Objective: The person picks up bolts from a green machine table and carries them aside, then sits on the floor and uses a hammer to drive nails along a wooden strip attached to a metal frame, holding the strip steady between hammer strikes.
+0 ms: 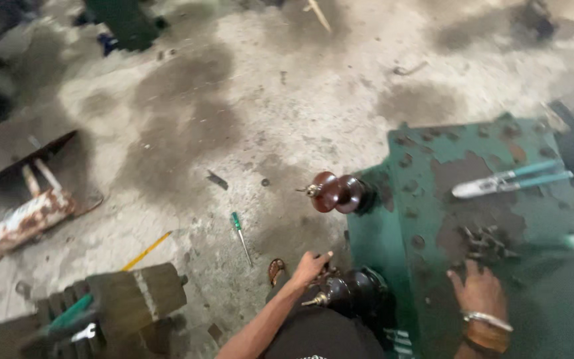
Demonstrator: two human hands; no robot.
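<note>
The near brown porcelain bushing [343, 292] projected from the left side wall of the green metal tank [499, 219], low in the view. The left hand [310, 266] rested on top of it, fingers curled over the dark ribbed body beside its brass terminal; whether they were clamped tight or only laid on it could not be told. The right hand [478, 289] lay flat on the tank's top, fingers spread and holding nothing, probably as a brace while the person leaned over the edge. A metal bangle and a brown band sat on that wrist.

A second bushing [337, 193] stuck out of the same wall farther off, untouched, its terminal pointing left. A small heap of dark bolts [486, 242] lay on the tank top just beyond the right hand, within reach. Cutters with pale blue handles [513, 181] lay farther back on the top.

On the stained concrete floor [267, 100], a green-handled screwdriver [239, 233] lay left of the tank, near a sandalled foot [276, 269]. A yellow pencil-like stick [147, 251] lay farther left. A laminated core block [127, 302] stood near left; a rusted bracket [18, 223] lay far left.

Hidden or unclear: the near bushing's seating in the wall, covered by hand and body; the tank's right edge was cut off; the pale object at the right edge was blurred.
</note>
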